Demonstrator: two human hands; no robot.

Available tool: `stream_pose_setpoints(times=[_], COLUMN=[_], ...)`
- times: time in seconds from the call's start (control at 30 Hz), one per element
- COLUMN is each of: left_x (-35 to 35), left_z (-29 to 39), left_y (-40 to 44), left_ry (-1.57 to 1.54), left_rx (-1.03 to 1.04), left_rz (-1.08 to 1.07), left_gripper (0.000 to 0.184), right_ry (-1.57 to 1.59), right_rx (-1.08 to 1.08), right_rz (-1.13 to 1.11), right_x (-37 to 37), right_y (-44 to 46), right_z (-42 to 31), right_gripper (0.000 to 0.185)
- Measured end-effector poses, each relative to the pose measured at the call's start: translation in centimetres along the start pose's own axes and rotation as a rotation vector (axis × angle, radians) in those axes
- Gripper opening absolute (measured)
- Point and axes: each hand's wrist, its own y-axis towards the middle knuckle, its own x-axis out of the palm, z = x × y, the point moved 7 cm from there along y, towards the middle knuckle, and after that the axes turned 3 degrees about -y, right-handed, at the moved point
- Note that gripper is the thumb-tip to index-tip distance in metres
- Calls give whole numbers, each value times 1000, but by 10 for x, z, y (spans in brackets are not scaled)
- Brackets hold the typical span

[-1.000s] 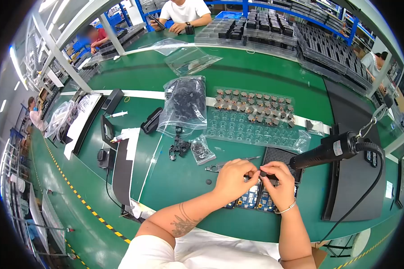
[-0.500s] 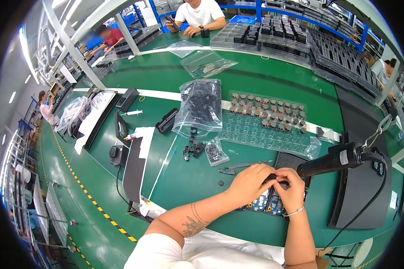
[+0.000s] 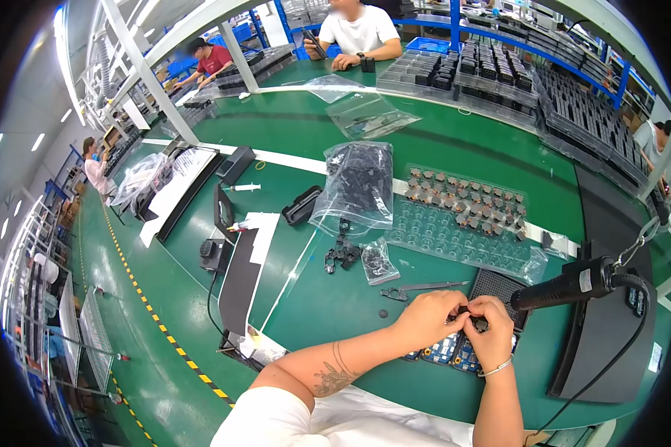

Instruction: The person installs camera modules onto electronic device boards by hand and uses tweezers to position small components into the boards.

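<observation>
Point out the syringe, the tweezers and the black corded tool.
Syringe (image 3: pixel 245 187): head view, on its barrel.
Tweezers (image 3: pixel 436 286): head view, mid-length.
Black corded tool (image 3: pixel 561 289): head view, middle of its body.

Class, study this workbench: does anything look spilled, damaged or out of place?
Nothing looks visibly damaged. Slightly odd: loose black parts lie heaped outside the large clear bag, perhaps spilled, and one small black disc sits alone near the tweezers.
</observation>
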Motion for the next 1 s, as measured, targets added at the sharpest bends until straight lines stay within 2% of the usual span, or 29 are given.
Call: stream_pose_setpoints(times=[0.33, 0.53, 1.0], left_x=[-2, -2, -3], left_z=[-6, -13, -9], left_y=[2, 5, 4], left_ry=[-117, -228, -169], left_rx=[-102, -185, -167], left_rz=[-28, -118, -100], left_gripper=[22, 22, 20], right_ry=[8, 33, 33], right_rx=[-37, -9, -18], right_rz=[22, 24, -24], right_x=[-2, -3, -3], right_y=[2, 3, 4], right_z=[-4, 0, -1], right_gripper=[27, 26, 25])
